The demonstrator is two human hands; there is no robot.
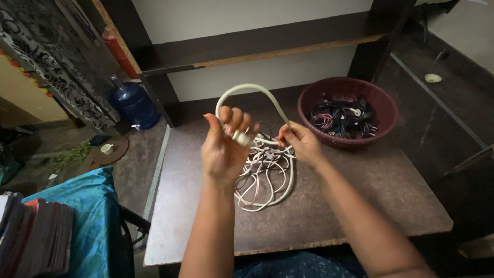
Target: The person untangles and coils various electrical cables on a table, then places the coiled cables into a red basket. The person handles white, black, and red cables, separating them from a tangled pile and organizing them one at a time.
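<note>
Frame centre: left hand (pixel 222 149) fist-grips white cable (pixel 250 88) plug end, right hand (pixel 301 144) pinches it; light, floppy, tangle-prone.

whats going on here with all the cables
A person at a brown table holds a white cable bent in an arch between both hands. The left hand has its grip on the plug end; the right hand pinches the cord. Below them lies a tangle of white cables. A maroon basket holds dark cables.
</note>
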